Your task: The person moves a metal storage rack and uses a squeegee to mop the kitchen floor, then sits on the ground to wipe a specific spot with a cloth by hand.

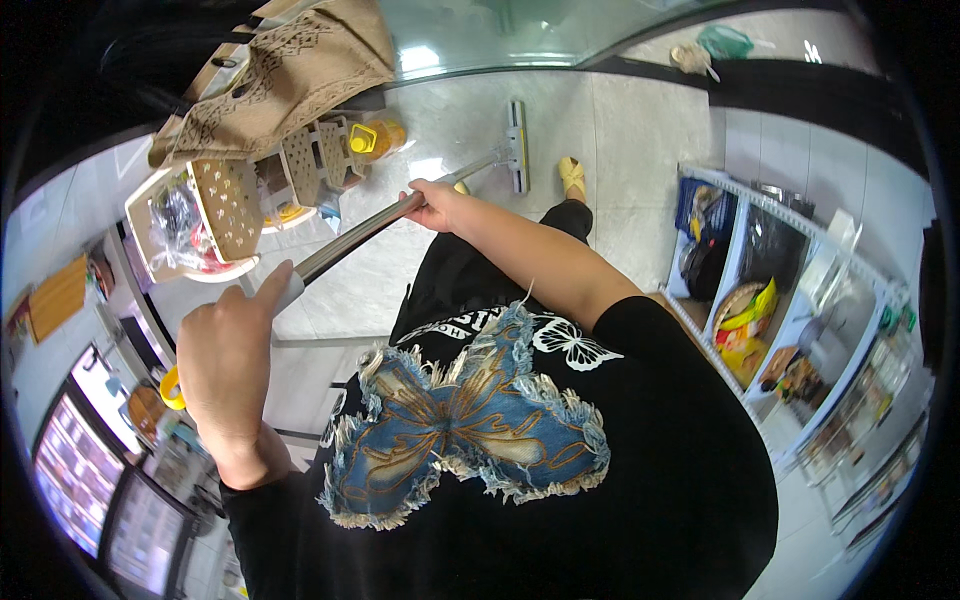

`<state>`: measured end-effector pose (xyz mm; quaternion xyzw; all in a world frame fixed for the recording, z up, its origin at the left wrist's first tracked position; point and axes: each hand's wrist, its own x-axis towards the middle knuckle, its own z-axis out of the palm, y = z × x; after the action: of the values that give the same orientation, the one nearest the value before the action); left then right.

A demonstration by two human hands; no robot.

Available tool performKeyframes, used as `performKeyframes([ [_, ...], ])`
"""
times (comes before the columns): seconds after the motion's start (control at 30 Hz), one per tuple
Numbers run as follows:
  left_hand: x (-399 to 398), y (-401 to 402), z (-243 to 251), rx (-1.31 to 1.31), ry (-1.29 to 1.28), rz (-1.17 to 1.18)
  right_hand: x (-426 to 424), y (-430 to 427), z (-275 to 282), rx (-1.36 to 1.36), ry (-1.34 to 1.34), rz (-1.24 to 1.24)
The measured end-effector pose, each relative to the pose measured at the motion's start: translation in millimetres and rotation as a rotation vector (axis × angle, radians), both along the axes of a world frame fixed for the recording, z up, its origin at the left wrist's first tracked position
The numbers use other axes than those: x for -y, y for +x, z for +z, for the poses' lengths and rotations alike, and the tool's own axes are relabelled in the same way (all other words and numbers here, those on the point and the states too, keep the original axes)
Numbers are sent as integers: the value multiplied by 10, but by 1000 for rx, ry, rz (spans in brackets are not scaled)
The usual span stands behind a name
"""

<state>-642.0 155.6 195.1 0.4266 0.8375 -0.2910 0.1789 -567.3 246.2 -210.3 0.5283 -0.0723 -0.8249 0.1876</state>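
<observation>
A flat mop with a metal pole (356, 241) slants across the view. My left hand (229, 360) is closed around its grey upper grip, where a yellow loop (172, 388) shows at the end. Farther down the pole, my right hand (433, 205) holds the metal shaft with curled fingers. The narrow grey mop head (517, 147) lies on the grey tiled floor (637, 135), left of my foot in a yellow slipper (571, 177). Part of the other slipper shows behind the pole, near my right hand.
Upper left are a brown patterned cloth (285, 75), a yellow-capped oil bottle (379, 139) and cream storage bins (225, 210) with bagged items. A glass panel (495, 34) borders the floor at the top. A shelf rack (731, 300) holding baskets and food stands right.
</observation>
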Motion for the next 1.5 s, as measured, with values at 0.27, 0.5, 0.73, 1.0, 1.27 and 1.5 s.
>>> performKeyframes([
  [0.27,-794,904,341,-196,-68,448,-425,295,154,91,-318,466],
  [0.5,-1940,2023,270,-278,-162,834,-1399,1010,-61,27,-521,822],
  [0.73,-2477,2674,278,-253,-123,1230,-1624,1427,65,178,-384,1069],
  [1.0,-2946,3873,-215,-80,82,2043,-2058,2054,-210,-167,-44,1614],
  [1.27,-3973,3721,-1590,103,289,2291,-2598,1455,-1330,-361,432,1990],
  [1.5,-4203,3946,-2075,212,414,2343,-2897,1338,-1663,-566,475,2221],
])
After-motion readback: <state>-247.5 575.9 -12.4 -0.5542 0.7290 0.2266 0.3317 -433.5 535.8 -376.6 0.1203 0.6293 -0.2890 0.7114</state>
